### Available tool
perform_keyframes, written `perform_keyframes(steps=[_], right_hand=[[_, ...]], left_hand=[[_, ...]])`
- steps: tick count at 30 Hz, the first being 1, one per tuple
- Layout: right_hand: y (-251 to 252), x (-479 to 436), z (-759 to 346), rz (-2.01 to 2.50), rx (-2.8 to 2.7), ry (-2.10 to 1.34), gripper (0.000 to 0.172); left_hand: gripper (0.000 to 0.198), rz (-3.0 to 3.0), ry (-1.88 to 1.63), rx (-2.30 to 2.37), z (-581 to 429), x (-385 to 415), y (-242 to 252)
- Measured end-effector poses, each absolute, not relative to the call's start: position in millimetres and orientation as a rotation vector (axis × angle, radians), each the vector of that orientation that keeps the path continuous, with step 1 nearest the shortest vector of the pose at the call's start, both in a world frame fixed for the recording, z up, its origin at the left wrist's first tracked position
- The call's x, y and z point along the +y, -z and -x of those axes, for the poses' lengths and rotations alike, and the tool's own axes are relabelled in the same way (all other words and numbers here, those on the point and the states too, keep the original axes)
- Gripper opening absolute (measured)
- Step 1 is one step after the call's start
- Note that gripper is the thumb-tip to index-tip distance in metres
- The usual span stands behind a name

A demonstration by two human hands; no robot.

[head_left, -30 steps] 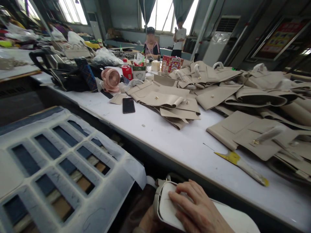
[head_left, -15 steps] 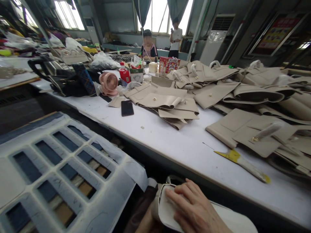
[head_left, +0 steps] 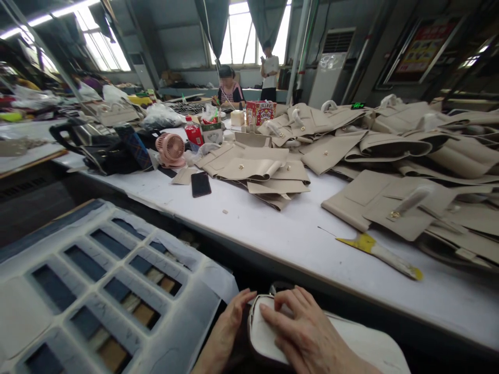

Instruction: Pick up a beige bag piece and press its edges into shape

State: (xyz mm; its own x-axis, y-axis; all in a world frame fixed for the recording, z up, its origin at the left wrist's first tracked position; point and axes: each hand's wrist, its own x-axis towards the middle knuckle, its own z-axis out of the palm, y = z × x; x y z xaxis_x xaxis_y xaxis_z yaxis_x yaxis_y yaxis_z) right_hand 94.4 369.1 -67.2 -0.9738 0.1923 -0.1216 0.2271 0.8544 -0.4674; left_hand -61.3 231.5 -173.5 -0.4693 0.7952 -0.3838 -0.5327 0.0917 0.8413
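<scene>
Low in front of me is a bag (head_left: 360, 337) with a flat white panel facing up and a beige edge. A small ring or handle part shows at its far end. My right hand (head_left: 307, 327) lies over this end, thumb pressed on the white panel and fingers bent over the far edge. Just left of the bag's rounded corner is my left hand (head_left: 228, 324), its fingers stretched forward and a dark gap between palm and bag. Whether its fingertips touch the edge is hard to tell.
A white table holds heaps of beige bag pieces (head_left: 253, 161), a yellow-ended tool (head_left: 380, 254), a phone (head_left: 200, 184) and a pink fan (head_left: 170, 149). At left stands a frame with rectangular openings (head_left: 89, 280). One person sits across the table; another stands behind.
My left hand has come up from beneath the bag to its left side, fingers now extended. My right hand stays on the panel, its fingers more bent over the far edge. The view has tilted up slightly.
</scene>
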Motion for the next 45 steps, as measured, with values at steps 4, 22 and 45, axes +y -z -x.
perform_keyframes(steps=[4,22,45], right_hand=[[71.5,367.1,-97.8,-0.323,2.991,0.747,0.056],[79.0,369.8,-95.3,-0.290,3.051,0.628,0.040],[96.4,362.0,-105.3,-0.430,3.218,0.581,0.032]], left_hand=[[0.073,-0.343,-1.452,1.226,68.5,242.0,161.6],[0.046,-0.269,-1.456,0.848,46.3,255.5,148.9],[0.028,-1.741,-0.587,1.859,78.7,289.7,84.1]])
